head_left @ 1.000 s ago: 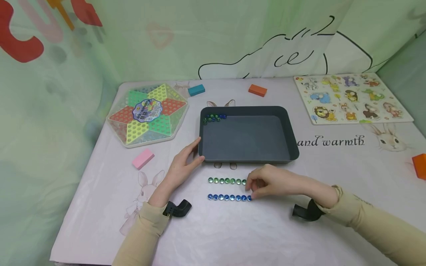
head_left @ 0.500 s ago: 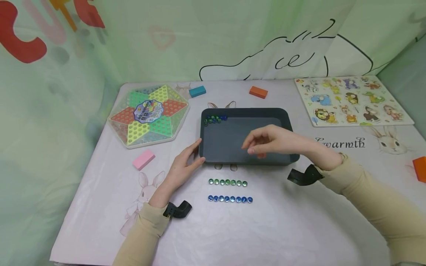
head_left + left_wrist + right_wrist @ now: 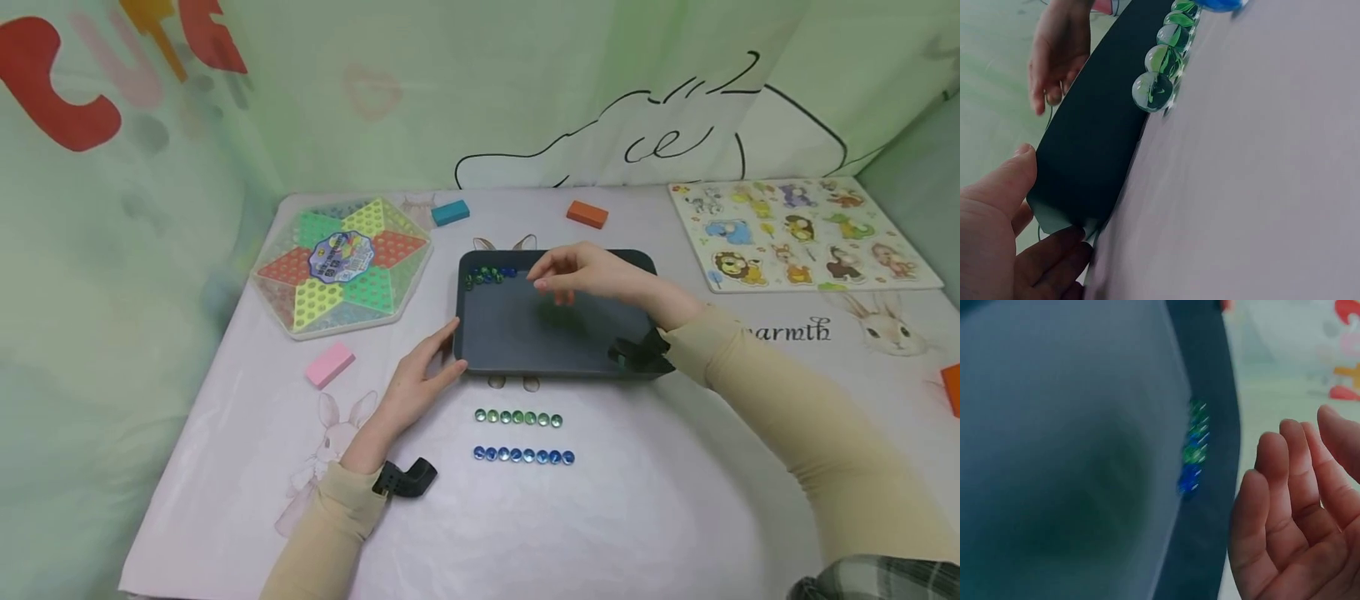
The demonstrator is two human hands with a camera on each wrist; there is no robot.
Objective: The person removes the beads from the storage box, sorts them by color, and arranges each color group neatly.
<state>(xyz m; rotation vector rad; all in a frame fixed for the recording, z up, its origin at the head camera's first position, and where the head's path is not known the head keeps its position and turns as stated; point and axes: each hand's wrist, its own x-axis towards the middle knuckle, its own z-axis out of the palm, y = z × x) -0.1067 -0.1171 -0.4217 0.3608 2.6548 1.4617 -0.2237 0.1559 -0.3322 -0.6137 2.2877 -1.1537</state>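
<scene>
A dark grey tray [image 3: 637, 275] lies mid-table, with a small cluster of green and blue marbles [image 3: 487, 275] in its far left corner. My right hand [image 3: 551, 282] hovers over the tray just right of that cluster. In the right wrist view its fingers [image 3: 1297, 506] are relaxed and hold nothing, beside the blurred marbles [image 3: 1194, 447]. My left hand [image 3: 442, 354] rests against the tray's near left corner, thumb and fingers [image 3: 1054, 256] touching the tray wall [image 3: 1097, 125]. On the cloth before the tray lie a row of green marbles [image 3: 517, 418] and a row of blue marbles [image 3: 523, 456].
A star-shaped checkers board [image 3: 341, 267] sits at the left, with a pink block [image 3: 330, 364] near it. A teal block [image 3: 450, 212] and an orange block [image 3: 587, 214] lie behind the tray. An animal puzzle [image 3: 798, 233] is at the right.
My right hand left the end of the blue row, rose, and moved across the tray to its far left corner. The left hand stayed at the tray's corner.
</scene>
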